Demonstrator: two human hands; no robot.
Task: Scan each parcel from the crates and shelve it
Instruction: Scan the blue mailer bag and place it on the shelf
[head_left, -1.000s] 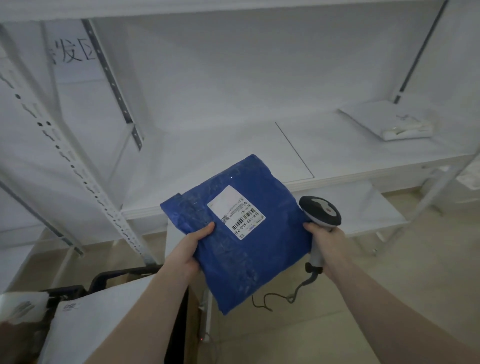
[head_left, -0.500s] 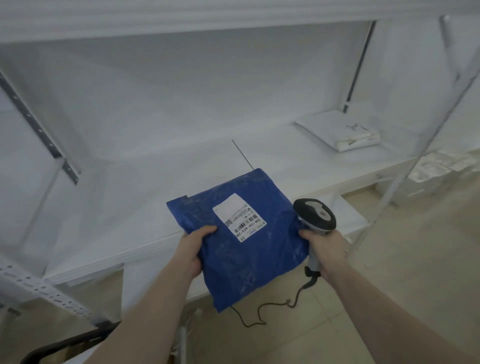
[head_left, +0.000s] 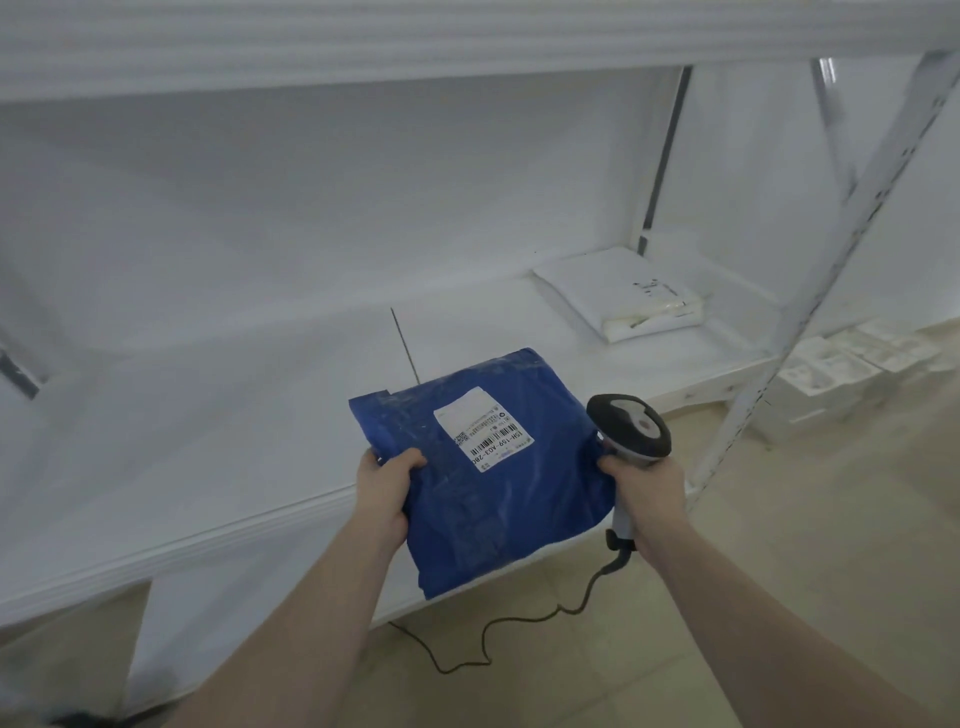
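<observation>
The left hand (head_left: 382, 486) grips the near-left edge of the blue parcel (head_left: 493, 483), thumb on top and fingers underneath. The right hand (head_left: 647, 491) is wrapped round the handle of the scanner (head_left: 628, 431), and its fingertips also touch the right edge of the parcel. The parcel is held roughly flat, label (head_left: 483, 428) facing up, over the near edge of the shelf (head_left: 234, 441); its far half lies above the shelf surface, its near corner hangs out past the edge. Whether the far half rests on the shelf cannot be determined. The scanner head is just right of the parcel, and its cable (head_left: 519, 623) drops from the handle and trails across the floor (head_left: 779, 545). A white parcel (head_left: 618, 293) lies on the same shelf, far right, well apart from the blue parcel. A seam (head_left: 405, 345) in the shelf runs from the far side to the blue parcel. White foam blocks (head_left: 841, 369) sit on the floor to the far right, beyond the upright (head_left: 831, 270).
</observation>
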